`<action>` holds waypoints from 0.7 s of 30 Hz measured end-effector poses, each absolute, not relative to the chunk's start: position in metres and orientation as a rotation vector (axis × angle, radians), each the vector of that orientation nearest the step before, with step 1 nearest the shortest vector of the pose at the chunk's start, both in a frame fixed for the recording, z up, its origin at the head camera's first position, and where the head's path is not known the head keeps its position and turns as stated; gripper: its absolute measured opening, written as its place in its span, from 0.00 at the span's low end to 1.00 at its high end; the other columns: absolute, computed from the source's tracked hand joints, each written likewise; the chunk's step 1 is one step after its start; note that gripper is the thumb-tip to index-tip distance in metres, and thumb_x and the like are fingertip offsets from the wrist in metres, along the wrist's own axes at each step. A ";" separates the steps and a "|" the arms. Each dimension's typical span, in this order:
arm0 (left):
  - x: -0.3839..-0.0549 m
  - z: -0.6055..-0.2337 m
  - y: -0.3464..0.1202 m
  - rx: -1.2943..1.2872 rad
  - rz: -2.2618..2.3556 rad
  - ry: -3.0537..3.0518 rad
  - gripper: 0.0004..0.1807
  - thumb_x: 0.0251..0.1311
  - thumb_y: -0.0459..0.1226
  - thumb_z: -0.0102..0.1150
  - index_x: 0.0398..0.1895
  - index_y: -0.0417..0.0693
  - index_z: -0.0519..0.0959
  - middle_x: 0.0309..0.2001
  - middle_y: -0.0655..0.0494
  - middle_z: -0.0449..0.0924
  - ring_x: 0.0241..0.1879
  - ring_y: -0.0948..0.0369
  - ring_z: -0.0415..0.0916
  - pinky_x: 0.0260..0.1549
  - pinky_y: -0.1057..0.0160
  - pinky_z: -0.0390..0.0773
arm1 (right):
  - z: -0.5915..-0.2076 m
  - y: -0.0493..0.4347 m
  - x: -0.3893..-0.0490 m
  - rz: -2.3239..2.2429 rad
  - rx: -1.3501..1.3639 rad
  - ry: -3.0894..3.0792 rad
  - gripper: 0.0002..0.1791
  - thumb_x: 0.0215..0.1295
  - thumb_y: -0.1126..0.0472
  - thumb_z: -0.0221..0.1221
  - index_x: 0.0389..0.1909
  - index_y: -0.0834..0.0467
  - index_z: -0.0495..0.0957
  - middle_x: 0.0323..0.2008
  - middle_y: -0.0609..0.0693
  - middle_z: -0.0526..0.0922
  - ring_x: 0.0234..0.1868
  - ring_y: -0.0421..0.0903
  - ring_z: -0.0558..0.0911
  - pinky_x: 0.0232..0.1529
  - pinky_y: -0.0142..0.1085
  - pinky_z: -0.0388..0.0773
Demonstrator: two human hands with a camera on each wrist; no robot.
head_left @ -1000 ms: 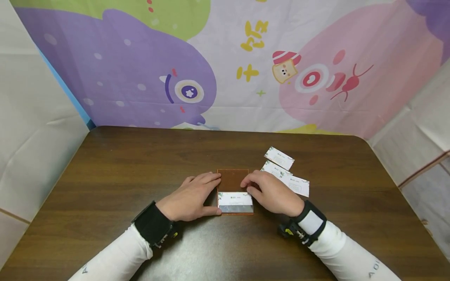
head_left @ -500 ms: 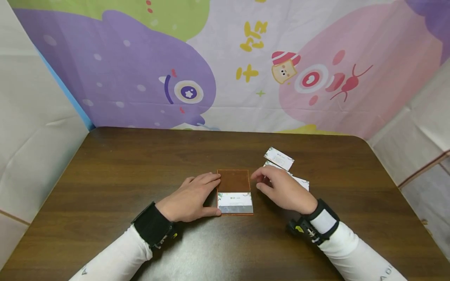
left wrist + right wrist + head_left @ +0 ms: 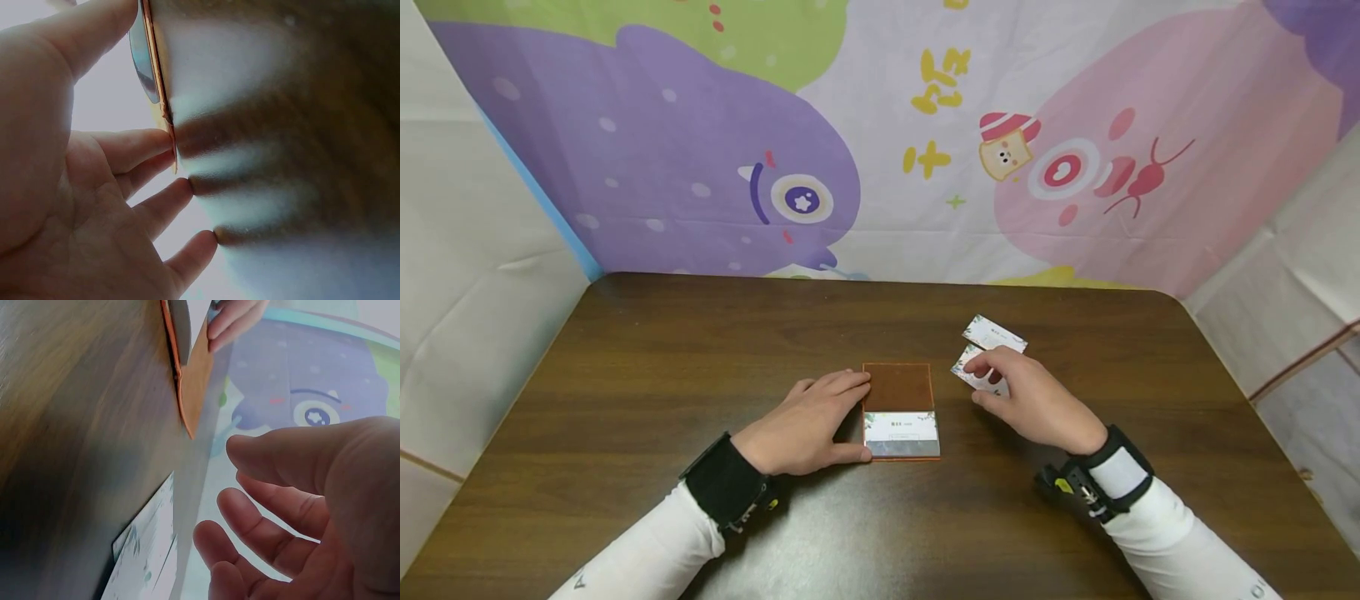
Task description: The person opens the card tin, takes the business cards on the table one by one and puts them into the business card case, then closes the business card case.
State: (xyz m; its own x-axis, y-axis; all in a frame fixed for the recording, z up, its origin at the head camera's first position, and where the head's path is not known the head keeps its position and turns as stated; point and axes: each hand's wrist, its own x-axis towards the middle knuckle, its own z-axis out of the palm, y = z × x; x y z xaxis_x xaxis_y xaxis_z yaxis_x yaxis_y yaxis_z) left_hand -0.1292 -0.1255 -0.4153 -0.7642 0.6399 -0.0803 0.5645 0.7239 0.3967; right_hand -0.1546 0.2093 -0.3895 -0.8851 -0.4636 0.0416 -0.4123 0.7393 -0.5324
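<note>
A brown card holder with orange edges lies flat in front of me, unfolded. In its near pocket a white business card with leaf print shows above a grey strip. My left hand rests at the holder's left edge, thumb at the near corner and fingertips at the far one. Over the loose white business cards hovers my right hand, fingers bent loosely and holding nothing. In the right wrist view a gap separates its fingertips from the cards. That hand covers part of the cards in the head view.
Everything lies on a dark wooden table. A cartoon-printed cloth hangs along the far edge, with pale sheeting at the sides.
My right hand has moved right, away from the holder's right edge, to above the loose cards. My left hand and the holder have stayed in place.
</note>
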 end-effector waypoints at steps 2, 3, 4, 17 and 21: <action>-0.129 -0.415 -0.126 0.961 0.527 2.713 0.50 0.67 0.59 0.69 0.82 0.39 0.63 0.81 0.46 0.60 0.81 0.46 0.54 0.71 0.35 0.61 | -0.389 0.213 -0.155 -0.831 -0.700 2.845 0.17 0.69 0.65 0.69 0.57 0.60 0.82 0.50 0.53 0.85 0.49 0.52 0.82 0.53 0.51 0.80; -0.129 -0.414 -0.126 0.960 0.529 2.712 0.50 0.67 0.59 0.69 0.82 0.39 0.63 0.81 0.46 0.60 0.81 0.46 0.54 0.71 0.35 0.61 | -0.388 0.214 -0.155 -0.829 -0.694 2.847 0.17 0.69 0.64 0.69 0.57 0.61 0.82 0.51 0.53 0.84 0.50 0.53 0.82 0.53 0.51 0.79; -0.129 -0.414 -0.126 0.960 0.531 2.712 0.50 0.67 0.59 0.69 0.82 0.39 0.63 0.81 0.46 0.60 0.81 0.46 0.54 0.71 0.35 0.61 | -0.389 0.216 -0.155 -0.830 -0.691 2.848 0.17 0.69 0.64 0.69 0.57 0.61 0.82 0.51 0.54 0.84 0.50 0.54 0.82 0.54 0.52 0.79; -0.128 -0.416 -0.126 0.973 0.533 2.719 0.50 0.67 0.59 0.69 0.81 0.38 0.64 0.81 0.45 0.60 0.81 0.46 0.55 0.70 0.34 0.61 | -0.393 0.240 -0.156 -0.793 -0.628 2.889 0.21 0.67 0.65 0.70 0.59 0.63 0.81 0.54 0.56 0.83 0.54 0.57 0.81 0.56 0.54 0.78; -0.128 -0.417 -0.126 0.974 0.534 2.720 0.50 0.67 0.59 0.69 0.81 0.39 0.64 0.81 0.45 0.60 0.81 0.46 0.55 0.70 0.34 0.62 | -0.395 0.248 -0.156 -0.785 -0.628 2.898 0.22 0.65 0.65 0.71 0.59 0.64 0.81 0.52 0.57 0.82 0.52 0.57 0.81 0.55 0.54 0.78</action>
